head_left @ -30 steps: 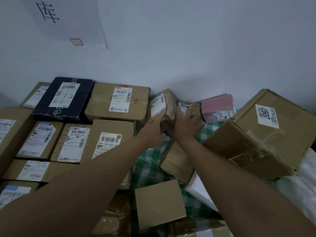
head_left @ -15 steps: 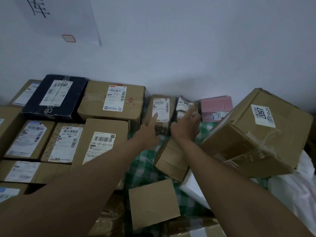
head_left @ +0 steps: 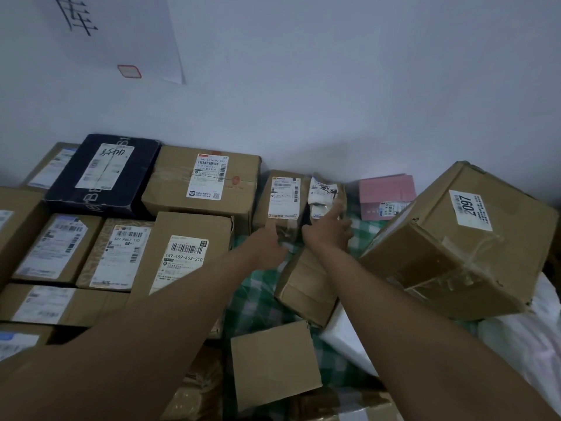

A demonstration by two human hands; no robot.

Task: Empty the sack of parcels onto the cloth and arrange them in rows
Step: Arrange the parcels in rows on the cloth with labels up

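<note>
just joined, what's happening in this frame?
A person is sorting parcels on a green checked cloth by the wall. The left hand touches a small brown parcel; the right hand points a finger onto a crumpled taped parcel beside it. To the left, boxes already lie in rows, labels up. A large box marked 2097 sits tilted at right, and several parcels in front lie loose.

Labelled boxes [head_left: 185,253] lie in rows at the left, on the cloth [head_left: 255,302]. Two small parcels [head_left: 282,199] stand by the wall [head_left: 334,101]; the large box [head_left: 461,241] tilts at the right.
</note>
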